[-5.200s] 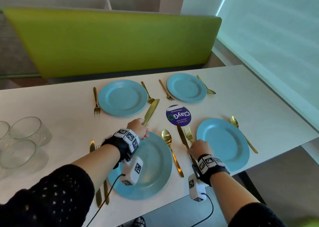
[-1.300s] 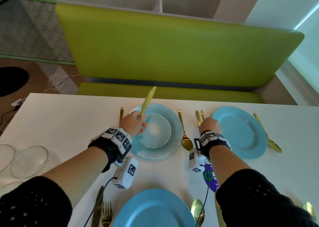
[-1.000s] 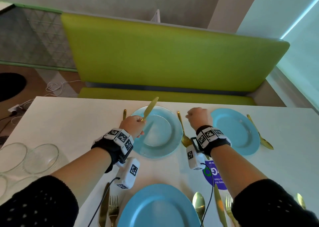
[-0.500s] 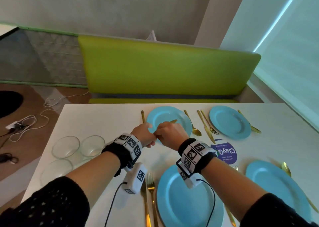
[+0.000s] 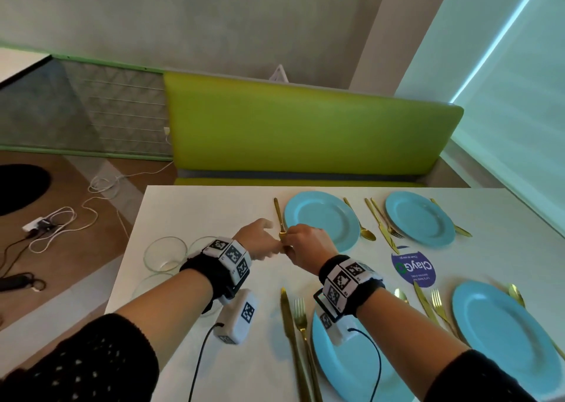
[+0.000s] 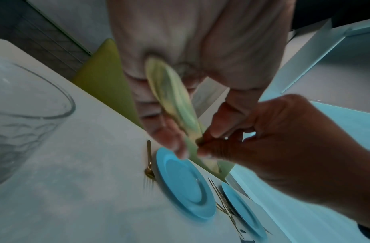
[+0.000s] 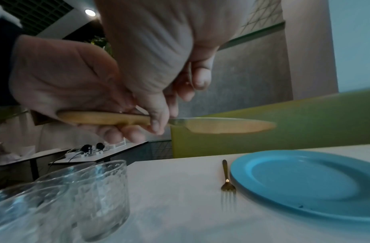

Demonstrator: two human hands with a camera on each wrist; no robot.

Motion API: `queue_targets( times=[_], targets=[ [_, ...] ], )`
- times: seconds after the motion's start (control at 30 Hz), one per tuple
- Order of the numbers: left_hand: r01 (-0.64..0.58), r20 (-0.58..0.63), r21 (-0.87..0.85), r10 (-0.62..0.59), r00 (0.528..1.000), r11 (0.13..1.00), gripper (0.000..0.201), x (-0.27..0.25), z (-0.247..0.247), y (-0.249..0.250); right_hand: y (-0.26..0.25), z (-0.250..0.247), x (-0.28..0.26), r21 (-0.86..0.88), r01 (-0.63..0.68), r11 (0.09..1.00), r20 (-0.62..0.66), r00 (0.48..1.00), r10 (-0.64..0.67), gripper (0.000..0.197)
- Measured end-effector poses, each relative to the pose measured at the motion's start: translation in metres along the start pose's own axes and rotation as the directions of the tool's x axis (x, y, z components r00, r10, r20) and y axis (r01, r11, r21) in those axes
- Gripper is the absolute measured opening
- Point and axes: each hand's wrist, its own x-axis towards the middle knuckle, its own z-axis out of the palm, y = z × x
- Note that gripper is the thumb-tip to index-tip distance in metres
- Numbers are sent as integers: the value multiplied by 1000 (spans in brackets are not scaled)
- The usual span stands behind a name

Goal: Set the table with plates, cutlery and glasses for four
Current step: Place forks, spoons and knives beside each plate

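Note:
Both hands meet above the white table (image 5: 198,215), just left of the far-left blue plate (image 5: 321,221), with a gold knife (image 7: 221,125) held level between them. My left hand (image 5: 260,242) cradles the handle in curled fingers. My right hand (image 5: 302,244) pinches the knife where handle meets blade. In the left wrist view the knife (image 6: 171,98) lies blurred along my left fingers (image 6: 169,139). A gold fork (image 5: 278,215) lies on the table beside that plate, below the knife.
Clear glasses (image 5: 165,253) stand clustered near the table's left edge. Three more blue plates (image 5: 419,218) (image 5: 501,322) (image 5: 351,362) lie with gold cutlery beside them. A purple sticker (image 5: 412,267) sits mid-table. A green bench (image 5: 305,132) runs behind.
My right hand left the second knife between the far plates and came over to my left hand. Both hands moved left off the far-left plate, and both now hold the knife.

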Motion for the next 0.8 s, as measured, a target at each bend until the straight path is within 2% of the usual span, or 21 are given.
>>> queue_targets(
  times=[0.07, 0.1, 0.23, 0.37, 0.5, 0.63, 0.73, 0.8],
  targets=[
    [-2, -104, 68, 9, 995, 998, 62, 6, -15, -2, 3, 2, 11, -8, -144, 990, 188, 972, 143, 25],
    [-2, -162, 59, 12, 987, 998, 58, 9, -22, -4, 5, 4, 18, -12, -218, 976, 242, 946, 214, 27],
    [-11, -336, 8, 14, 942, 1000, 43, 24, -51, -8, 18, 34, 52, 38, -494, 869, 373, 814, 446, 25],
    [4, -394, 9, 0, 919, 1000, 35, 42, -69, -11, 33, 66, 87, -14, -579, 815, 485, 709, 512, 37],
    [15, -404, 0, -13, 915, 1000, 31, 59, -77, -15, 43, 84, 115, -68, -639, 766, 530, 628, 570, 40],
    [27, -397, -17, -31, 917, 1000, 28, 72, -81, -21, 47, 99, 133, -3, -738, 675, 516, 577, 634, 23],
    [27, -392, -29, -36, 919, 999, 28, 79, -84, -24, 46, 104, 144, 38, -780, 625, 506, 555, 661, 36],
    [28, -393, -39, -41, 918, 999, 28, 83, -86, -25, 48, 109, 150, 62, -797, 601, 492, 548, 676, 38]
  ],
)
